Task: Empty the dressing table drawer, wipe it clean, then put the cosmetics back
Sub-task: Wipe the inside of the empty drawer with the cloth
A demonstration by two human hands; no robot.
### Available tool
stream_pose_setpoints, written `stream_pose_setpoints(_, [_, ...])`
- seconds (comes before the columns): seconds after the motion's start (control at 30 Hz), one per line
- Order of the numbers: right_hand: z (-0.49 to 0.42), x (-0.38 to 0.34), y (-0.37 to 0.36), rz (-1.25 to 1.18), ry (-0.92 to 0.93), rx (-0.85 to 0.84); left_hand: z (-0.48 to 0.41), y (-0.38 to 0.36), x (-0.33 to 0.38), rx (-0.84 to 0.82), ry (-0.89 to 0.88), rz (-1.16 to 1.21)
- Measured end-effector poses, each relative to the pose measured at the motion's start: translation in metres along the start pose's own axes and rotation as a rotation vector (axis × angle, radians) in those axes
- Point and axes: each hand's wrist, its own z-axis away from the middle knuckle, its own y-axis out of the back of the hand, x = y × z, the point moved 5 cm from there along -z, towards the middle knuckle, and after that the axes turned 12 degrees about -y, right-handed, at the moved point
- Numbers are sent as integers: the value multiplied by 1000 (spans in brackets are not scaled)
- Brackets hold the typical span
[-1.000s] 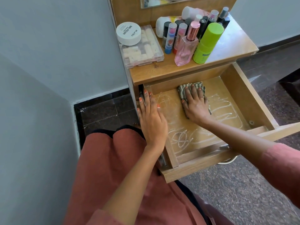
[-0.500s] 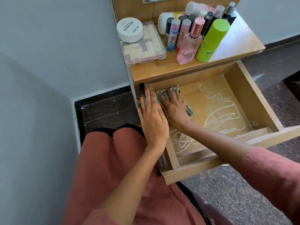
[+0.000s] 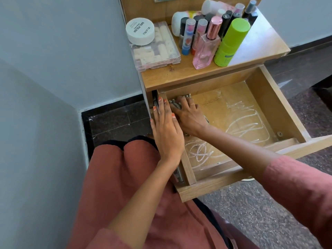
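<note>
The wooden drawer (image 3: pixel 265 97) stands pulled out, with white smear lines across its floor. My right hand (image 3: pixel 188 115) presses a patterned grey cloth (image 3: pixel 175 103) flat into the drawer's back left corner; most of the cloth is hidden under the hand. My left hand (image 3: pixel 166 130) rests flat with straight fingers on the drawer's left wall. The cosmetics stand on the table top (image 3: pixel 179 76): a green bottle (image 3: pixel 231 42), a pink perfume bottle (image 3: pixel 206 47), several slim tubes (image 3: pixel 187 36), a white nail polish jar (image 3: pixel 140 31) and a clear plastic box (image 3: pixel 156 49).
A grey wall closes off the left side, with dark floor tiles (image 3: pixel 115 121) in the corner beside the table. My lap in rust-red cloth (image 3: pixel 122 177) is just below the drawer front. Speckled floor (image 3: pixel 251 212) lies at the lower right.
My right hand has slid the cloth from the middle back of the drawer leftward into the back left corner. My left hand has stayed on the drawer's left wall.
</note>
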Motion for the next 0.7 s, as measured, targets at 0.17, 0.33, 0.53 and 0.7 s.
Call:
stream_pose_setpoints(0.17, [11,6,3,42,59,-70,1,0,1,-15,1,-27])
stream_pose_setpoints(0.33, [44,17,-3,60,133,-136,1,1,1,-37,8,-64])
stream_pose_setpoints(0.53, [47,17,-6,73,124,-126,1,1,3,-54,21,-91])
stream_pose_setpoints(0.7, [28,13,-5,37,80,-91,1,1,3,-59,28,-106])
